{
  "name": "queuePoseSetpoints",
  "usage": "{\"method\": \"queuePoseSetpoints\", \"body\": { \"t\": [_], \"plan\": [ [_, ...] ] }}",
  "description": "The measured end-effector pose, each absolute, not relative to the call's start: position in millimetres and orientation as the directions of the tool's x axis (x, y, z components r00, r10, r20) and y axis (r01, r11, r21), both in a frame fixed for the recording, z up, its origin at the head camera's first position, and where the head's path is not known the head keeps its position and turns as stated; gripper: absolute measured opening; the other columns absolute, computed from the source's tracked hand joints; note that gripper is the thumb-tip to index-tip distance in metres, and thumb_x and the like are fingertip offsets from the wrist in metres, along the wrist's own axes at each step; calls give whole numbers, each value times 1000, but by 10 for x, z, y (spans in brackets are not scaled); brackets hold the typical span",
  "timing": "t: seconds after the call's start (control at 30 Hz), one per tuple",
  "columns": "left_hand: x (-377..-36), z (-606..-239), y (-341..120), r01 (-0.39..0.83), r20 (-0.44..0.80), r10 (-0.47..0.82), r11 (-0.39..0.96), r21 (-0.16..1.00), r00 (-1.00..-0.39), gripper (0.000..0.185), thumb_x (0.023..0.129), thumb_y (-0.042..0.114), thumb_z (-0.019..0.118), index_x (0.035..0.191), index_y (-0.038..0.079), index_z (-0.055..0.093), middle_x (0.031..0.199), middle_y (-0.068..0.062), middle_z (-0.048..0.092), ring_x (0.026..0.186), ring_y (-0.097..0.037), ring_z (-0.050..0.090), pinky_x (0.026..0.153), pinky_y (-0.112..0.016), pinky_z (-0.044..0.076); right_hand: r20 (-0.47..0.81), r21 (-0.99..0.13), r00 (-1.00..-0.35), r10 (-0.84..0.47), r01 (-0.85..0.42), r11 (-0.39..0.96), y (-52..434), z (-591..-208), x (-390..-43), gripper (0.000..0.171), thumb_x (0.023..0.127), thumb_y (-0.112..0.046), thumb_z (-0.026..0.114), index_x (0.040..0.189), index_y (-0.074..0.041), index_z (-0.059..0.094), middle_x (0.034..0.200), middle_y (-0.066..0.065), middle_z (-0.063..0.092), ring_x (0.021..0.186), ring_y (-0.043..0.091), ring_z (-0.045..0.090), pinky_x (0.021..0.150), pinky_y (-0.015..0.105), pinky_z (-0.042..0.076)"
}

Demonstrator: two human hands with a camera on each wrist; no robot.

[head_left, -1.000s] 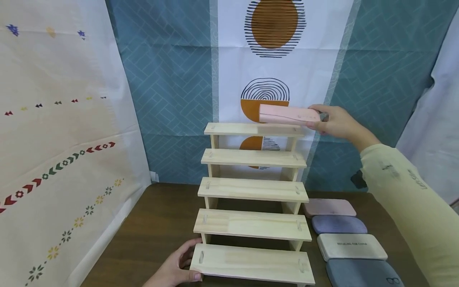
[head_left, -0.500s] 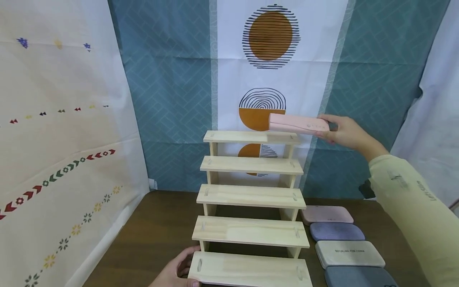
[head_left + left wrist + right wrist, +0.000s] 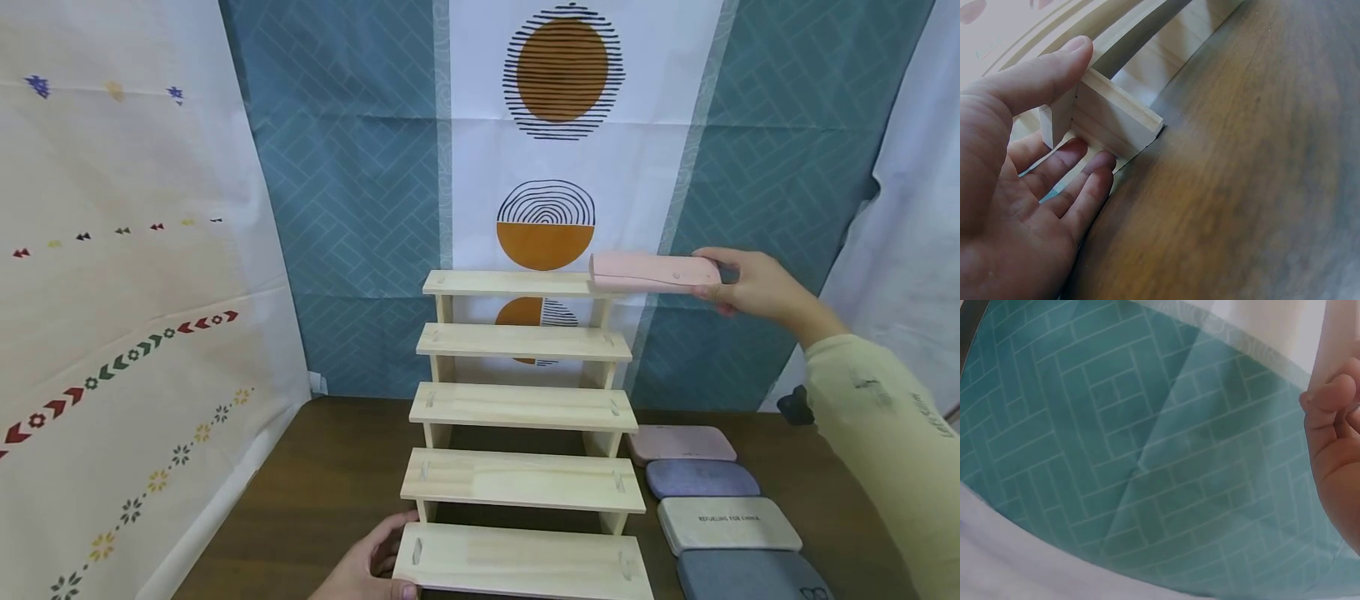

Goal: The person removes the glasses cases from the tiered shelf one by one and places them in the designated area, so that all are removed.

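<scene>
A pale wooden stepped shelf (image 3: 522,407) with several tiers stands on the brown table (image 3: 330,492). My right hand (image 3: 738,283) grips a pink case (image 3: 651,272) by its right end. It holds the case level at the height of the top tier (image 3: 510,283), with only the case's left tip over that tier's right end. In the right wrist view only curled fingers (image 3: 1335,425) show against the teal cloth. My left hand (image 3: 386,562) holds the left end of the bottom step (image 3: 517,564). The thumb (image 3: 1054,69) lies on top and the fingers (image 3: 1079,181) beside the corner (image 3: 1116,119).
Several flat cases lie in a row on the table right of the shelf: pink (image 3: 682,443), blue-grey (image 3: 701,479), beige (image 3: 727,523), grey-blue (image 3: 750,577). Patterned cloth (image 3: 352,192) hangs close behind the shelf and along the left side (image 3: 120,317).
My right hand has carried the pink case to the right, from above the right half of the top tier to mostly past its right end. The left hand has stayed on the bottom step.
</scene>
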State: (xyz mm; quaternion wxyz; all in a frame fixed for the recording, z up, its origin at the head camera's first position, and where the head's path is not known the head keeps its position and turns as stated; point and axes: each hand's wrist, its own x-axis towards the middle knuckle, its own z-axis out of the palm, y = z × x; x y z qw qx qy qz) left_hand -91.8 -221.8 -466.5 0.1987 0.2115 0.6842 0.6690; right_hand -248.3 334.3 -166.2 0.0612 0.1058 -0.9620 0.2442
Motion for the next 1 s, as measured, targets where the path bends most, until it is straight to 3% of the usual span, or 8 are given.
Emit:
{"method": "queuePoseSetpoints", "body": {
  "t": [0.1, 0.23, 0.37, 0.53, 0.73, 1.0],
  "plan": [
    [-921, -4663, -2214, 17, 5, 554, 17, 1000, -832, 85, 89, 14, 78, 152, -9, 26, 130, -20, 52, 112, -35, 57, 89, -35, 51, 157, -469, -973, -166, -222, 855, 3450, -1703, -2472, 74, 98, -39, 67, 156, -5, 35, 108, 24, 64, 80, 27, 64, 75, 49, 47],
    [-921, -4651, -2208, 5, -4, 550, 14, 1000, -835, 84, 89, 14, 78, 152, -9, 26, 129, -20, 52, 113, -36, 56, 89, -36, 50, 147, -508, -977, -157, -211, 835, 3568, -1762, -2450, 75, 98, -40, 67, 156, -5, 34, 128, 30, 56, 87, 30, 66, 84, 56, 48],
    [-918, -4640, -2203, 12, -2, 543, 23, 1000, -840, 84, 89, 14, 78, 152, -9, 27, 129, -20, 52, 113, -36, 56, 89, -35, 50, 156, -537, -977, -145, -207, 818, 3666, -1820, -2440, 71, 98, -37, 67, 154, -5, 36, 126, 29, 57, 88, 31, 66, 85, 55, 48],
    [-920, -4635, -2199, -1, -18, 540, 31, 1000, -841, 84, 89, 15, 78, 152, -9, 27, 129, -20, 52, 113, -35, 55, 89, -36, 50, 147, -550, -981, -125, -186, 814, 3767, -1880, -2431, 74, 98, -38, 68, 154, -4, 35, 100, 18, 65, 81, 28, 61, 81, 50, 43],
    [-920, -4633, -2198, -8, -28, 537, 38, 999, -843, 85, 89, 17, 78, 152, -8, 27, 129, -19, 52, 112, -35, 55, 89, -36, 50, 122, -558, -988, -100, -151, 816, 3831, -1959, -2412, 80, 95, -48, 68, 155, -6, 35, 122, 25, 50, 77, 30, 54, 68, 42, 43],
    [-928, -4659, -2200, 13, -4, 542, 28, 1000, -840, 84, 89, 14, 78, 152, -8, 27, 129, -20, 52, 112, -37, 55, 89, -35, 50, 84, -581, -992, -92, -124, 804, 3954, -2151, -2434, 80, 96, -43, 68, 153, 2, 34, 139, 35, 44, 91, 30, 60, 75, 42, 50]
  ]
}}
